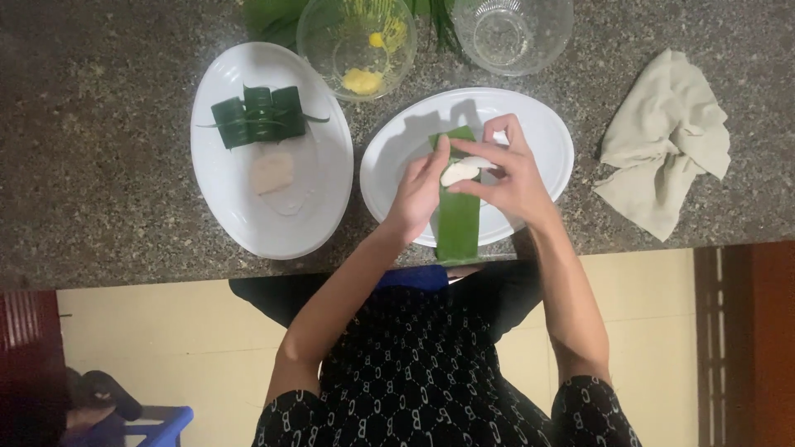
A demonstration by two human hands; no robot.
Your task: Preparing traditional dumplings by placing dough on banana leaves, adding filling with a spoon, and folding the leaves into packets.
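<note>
A green leaf strip (458, 223) lies lengthwise across a white oval plate (546, 141) and overhangs the counter edge. Above the strip my left hand (421, 189) and my right hand (505, 170) pinch a white lump of dough (460, 171) between their fingertips. To the left, a second white oval plate (228, 186) carries three dark green leaf-wrapped parcels (258, 116) and a pale piece of dough (273, 172).
A glass bowl (327, 37) with yellow filling (363, 80) and an empty glass bowl (512, 33) stand at the back of the speckled stone counter. A crumpled beige cloth (667, 149) lies at the right. Green leaves (273, 16) show at the top edge.
</note>
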